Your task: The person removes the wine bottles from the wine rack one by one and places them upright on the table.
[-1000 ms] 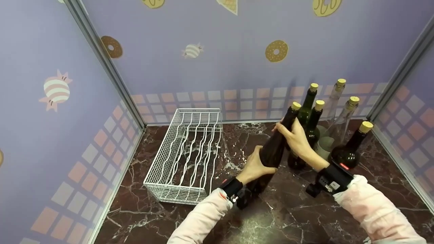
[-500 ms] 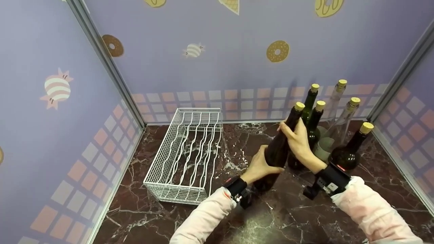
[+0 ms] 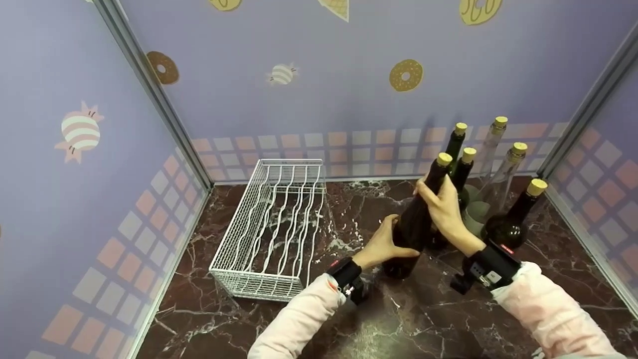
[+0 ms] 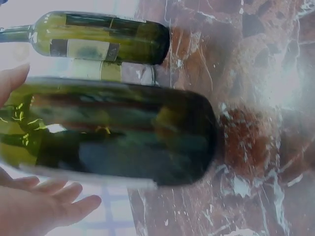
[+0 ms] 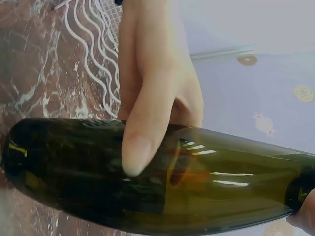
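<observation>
A dark green wine bottle [image 3: 412, 222] with a cork stopper leans to the right in the head view, its base low over the marble top; contact with the surface cannot be told. My left hand [image 3: 384, 245] grips its lower body, and the left thumb [image 5: 140, 147] lies across the glass in the right wrist view. Up near the neck, my right hand [image 3: 445, 212] holds the same bottle; only a fingertip of that hand [image 5: 305, 214] shows at the right wrist view's edge. Close behind stands another corked dark bottle [image 3: 464, 169].
A white wire rack [image 3: 284, 224] with wavy bars stands to the left on the marble surface [image 3: 359, 334]. Several corked bottles cluster at the right, among them a clear one [image 3: 508, 169] and a round-bodied dark one [image 3: 504, 232]. Patterned panels [image 3: 299, 99] enclose the back and sides.
Both hands have carried the bottle a little to the right, toward the other bottles. Its base has swung right and away from me, so it leans less. The rack has stayed put.
</observation>
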Demonstrator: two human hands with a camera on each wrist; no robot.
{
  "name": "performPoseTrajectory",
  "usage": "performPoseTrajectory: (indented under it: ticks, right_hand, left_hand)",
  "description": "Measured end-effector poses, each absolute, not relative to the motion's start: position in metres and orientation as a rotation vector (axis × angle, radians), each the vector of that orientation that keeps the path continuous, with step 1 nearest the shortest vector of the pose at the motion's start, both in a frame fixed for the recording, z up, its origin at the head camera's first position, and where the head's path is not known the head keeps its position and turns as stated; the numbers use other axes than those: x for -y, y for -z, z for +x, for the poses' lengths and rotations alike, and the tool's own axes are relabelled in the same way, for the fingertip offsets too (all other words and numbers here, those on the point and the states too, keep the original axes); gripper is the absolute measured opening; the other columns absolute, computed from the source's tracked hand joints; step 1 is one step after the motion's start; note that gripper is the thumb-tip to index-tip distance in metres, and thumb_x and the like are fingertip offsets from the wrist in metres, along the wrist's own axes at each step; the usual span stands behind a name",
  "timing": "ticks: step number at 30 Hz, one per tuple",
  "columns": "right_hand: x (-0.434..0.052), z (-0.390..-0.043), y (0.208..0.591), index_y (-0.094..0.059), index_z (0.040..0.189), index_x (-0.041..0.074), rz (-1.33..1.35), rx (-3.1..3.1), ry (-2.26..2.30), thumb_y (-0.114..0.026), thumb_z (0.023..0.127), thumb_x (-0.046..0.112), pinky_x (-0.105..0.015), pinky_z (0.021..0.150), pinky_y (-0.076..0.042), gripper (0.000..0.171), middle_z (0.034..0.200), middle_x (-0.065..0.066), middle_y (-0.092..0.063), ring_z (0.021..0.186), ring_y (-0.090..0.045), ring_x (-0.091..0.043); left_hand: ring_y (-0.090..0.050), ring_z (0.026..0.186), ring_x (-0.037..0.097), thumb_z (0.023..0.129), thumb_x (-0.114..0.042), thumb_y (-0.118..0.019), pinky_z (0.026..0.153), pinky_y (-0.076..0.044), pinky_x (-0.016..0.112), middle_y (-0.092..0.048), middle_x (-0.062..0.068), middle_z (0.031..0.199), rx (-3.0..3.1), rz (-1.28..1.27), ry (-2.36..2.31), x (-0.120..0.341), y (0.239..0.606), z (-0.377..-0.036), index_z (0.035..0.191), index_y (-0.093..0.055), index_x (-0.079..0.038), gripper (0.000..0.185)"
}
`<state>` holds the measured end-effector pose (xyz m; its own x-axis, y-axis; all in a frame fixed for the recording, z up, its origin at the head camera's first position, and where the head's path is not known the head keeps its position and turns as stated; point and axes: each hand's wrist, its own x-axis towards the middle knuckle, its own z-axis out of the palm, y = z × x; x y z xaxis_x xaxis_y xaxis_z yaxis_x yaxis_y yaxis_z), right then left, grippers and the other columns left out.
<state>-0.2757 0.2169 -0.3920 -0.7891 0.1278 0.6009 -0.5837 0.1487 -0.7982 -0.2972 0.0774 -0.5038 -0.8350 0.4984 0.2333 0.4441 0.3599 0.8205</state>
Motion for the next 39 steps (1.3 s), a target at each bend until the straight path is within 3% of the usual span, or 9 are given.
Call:
performPoseTrajectory:
  ticks: [6, 12, 18, 25, 39]
  right_hand:
    - [-0.228, -0.273, 0.393, -0.047, 0.088, -0.016, 0.437, 1.889, -1.577, -0.054, 0.083, -0.010, -0.023, 0.062, -0.042, 0.010, 0.069, -0.024, -0.054, 0.063, -0.054, -0.019]
    - [-0.239, -0.272, 0.395, -0.048, 0.086, -0.015, 0.406, 1.898, -1.524, -0.055, 0.082, -0.012, -0.022, 0.062, -0.041, 0.008, 0.067, -0.014, -0.055, 0.062, -0.053, -0.015]
    - [-0.247, -0.270, 0.399, -0.047, 0.084, -0.016, 0.403, 1.882, -1.543, -0.054, 0.081, -0.013, -0.022, 0.061, -0.042, 0.008, 0.067, -0.023, -0.053, 0.061, -0.054, -0.017]
    - [-0.258, -0.267, 0.402, -0.048, 0.083, -0.015, 0.384, 1.895, -1.479, -0.055, 0.080, -0.013, -0.022, 0.063, -0.040, 0.008, 0.066, -0.015, -0.055, 0.061, -0.054, -0.015]
    - [-0.278, -0.264, 0.407, -0.047, 0.083, -0.017, 0.413, 1.857, -1.433, -0.054, 0.079, -0.015, -0.020, 0.063, -0.040, 0.009, 0.067, -0.023, -0.054, 0.061, -0.054, -0.014]
  left_hand:
    - [-0.043, 0.109, 0.020, 0.062, -0.031, -0.083, 0.090, -0.033, 0.025, -0.042, 0.012, 0.119, -2.571, 0.836, -1.468, -0.070, 0.504, -0.298, 0.132, -0.028, 0.001, 0.095]
    - [-0.043, 0.107, 0.020, 0.062, -0.032, -0.083, 0.089, -0.034, 0.025, -0.042, 0.013, 0.118, -2.611, 0.806, -1.435, -0.064, 0.504, -0.303, 0.131, -0.029, -0.001, 0.094]
    - [-0.044, 0.106, 0.021, 0.060, -0.030, -0.084, 0.090, -0.034, 0.026, -0.043, 0.014, 0.116, -2.635, 0.829, -1.441, -0.062, 0.504, -0.307, 0.128, -0.031, -0.001, 0.090]
    - [-0.043, 0.108, 0.021, 0.060, -0.030, -0.084, 0.091, -0.033, 0.026, -0.042, 0.012, 0.117, -2.632, 0.784, -1.429, -0.059, 0.505, -0.308, 0.129, -0.031, -0.001, 0.092]
    - [-0.040, 0.112, 0.023, 0.063, -0.028, -0.083, 0.092, -0.033, 0.027, -0.040, 0.013, 0.120, -2.609, 0.799, -1.409, -0.057, 0.507, -0.310, 0.131, -0.029, 0.000, 0.091]
